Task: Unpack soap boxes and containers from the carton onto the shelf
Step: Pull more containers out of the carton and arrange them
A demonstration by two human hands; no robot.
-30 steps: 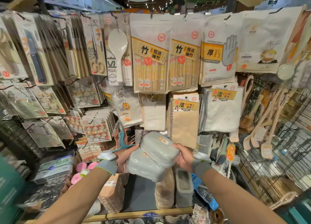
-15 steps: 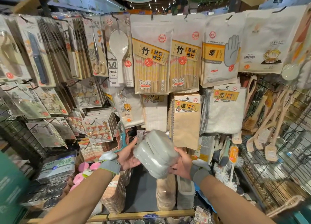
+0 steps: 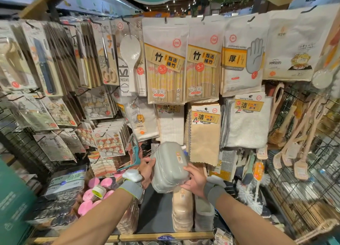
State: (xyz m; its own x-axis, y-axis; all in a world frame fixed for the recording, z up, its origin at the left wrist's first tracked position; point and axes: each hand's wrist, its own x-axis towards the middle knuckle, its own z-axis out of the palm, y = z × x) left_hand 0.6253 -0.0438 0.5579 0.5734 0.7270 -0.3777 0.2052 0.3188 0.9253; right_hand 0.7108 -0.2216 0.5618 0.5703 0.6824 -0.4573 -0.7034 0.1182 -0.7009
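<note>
Grey containers [image 3: 170,168] gripped by left fingers [image 3: 149,161], right fingers [image 3: 188,169].

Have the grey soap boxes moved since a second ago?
Yes: the grey soap boxes turned from crosswise to lengthwise, their left end swinging in towards the beige cloth pack.

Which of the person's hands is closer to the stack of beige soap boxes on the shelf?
Right. The right hand, holding the grey soap boxes, is just above the beige stack; the left hand grips their other side, farther left.
</note>
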